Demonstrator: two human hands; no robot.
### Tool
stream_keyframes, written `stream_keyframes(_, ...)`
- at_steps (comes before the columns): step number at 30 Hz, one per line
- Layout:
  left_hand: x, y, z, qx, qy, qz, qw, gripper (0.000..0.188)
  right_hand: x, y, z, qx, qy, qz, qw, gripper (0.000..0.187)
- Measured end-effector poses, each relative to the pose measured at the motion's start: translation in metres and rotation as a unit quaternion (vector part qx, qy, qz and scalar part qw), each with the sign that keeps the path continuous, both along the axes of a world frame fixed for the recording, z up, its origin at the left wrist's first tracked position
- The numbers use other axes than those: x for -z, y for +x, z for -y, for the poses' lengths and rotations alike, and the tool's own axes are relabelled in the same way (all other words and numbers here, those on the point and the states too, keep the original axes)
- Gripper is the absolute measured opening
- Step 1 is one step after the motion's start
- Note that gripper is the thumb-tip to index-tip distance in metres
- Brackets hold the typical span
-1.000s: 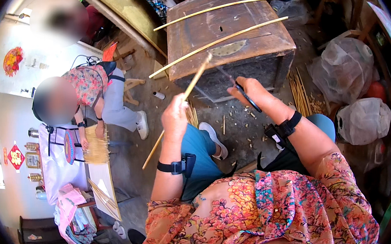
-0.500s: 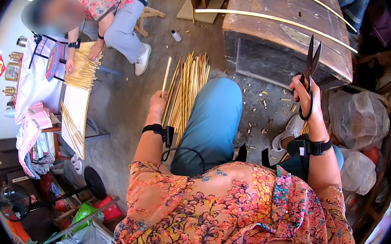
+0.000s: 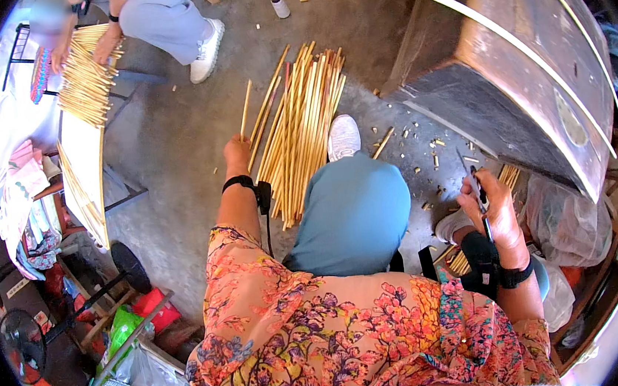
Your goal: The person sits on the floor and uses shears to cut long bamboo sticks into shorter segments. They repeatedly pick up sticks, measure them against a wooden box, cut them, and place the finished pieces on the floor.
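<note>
Mostly wood and straw-coloured sticks here. Dark wooden chest (image 3: 483,105) ahead of the right grip, bent large by the lens; two long pale strips (image 3: 482,21) lie across its top. White-topped counter (image 3: 87,140) well left of the left grip and beyond it, carrying a dense sheaf of sticks (image 3: 86,80); a co-worker's hands (image 3: 107,46) rest at that sheaf. Blue-trousered knee (image 3: 359,210) between the two grips. Loose bundle of sticks (image 3: 307,130) on the floor, just right of the left grip, fanned lengthwise away from the wearer. Clear plastic bag (image 3: 567,209) to the right of the right grip.

Left grip (image 3: 237,155): fingers closed round the near end of a thin stick (image 3: 246,110), the rest standing out ahead of the hand. Right grip (image 3: 493,209): clamped on dark scissors (image 3: 479,185), tips pointing away from the wearer; cannot tell whether the blades are parted. Smallest items: short stick cuttings (image 3: 436,160), scattered on the floor ahead of the right grip.
</note>
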State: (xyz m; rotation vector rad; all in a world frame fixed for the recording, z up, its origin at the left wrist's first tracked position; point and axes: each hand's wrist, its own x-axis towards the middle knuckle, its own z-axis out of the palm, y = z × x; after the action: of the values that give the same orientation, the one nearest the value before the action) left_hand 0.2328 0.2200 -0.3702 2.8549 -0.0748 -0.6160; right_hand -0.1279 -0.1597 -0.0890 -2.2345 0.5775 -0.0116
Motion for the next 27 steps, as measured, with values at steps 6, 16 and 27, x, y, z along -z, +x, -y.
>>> stream_keyframes(6, 0.038, 0.005, 0.023, -0.001, -0.023, -0.006, 1.000, 0.023, 0.030, 0.025, 0.000, -0.042, 0.030, -0.050, 0.997, 0.034)
stream_keyframes(16, 0.056, -0.041, 0.101, 0.025, -0.069, -0.043, 0.996, 0.030, 0.046, 0.049, -0.002, -0.033, 0.053, -0.091, 0.994, 0.032)
stream_keyframes(27, 0.082, -0.047, 0.114, 0.051, -0.053, -0.032, 0.997, 0.027, 0.039, 0.052, -0.007, -0.050, 0.033, -0.048, 0.997, 0.029)
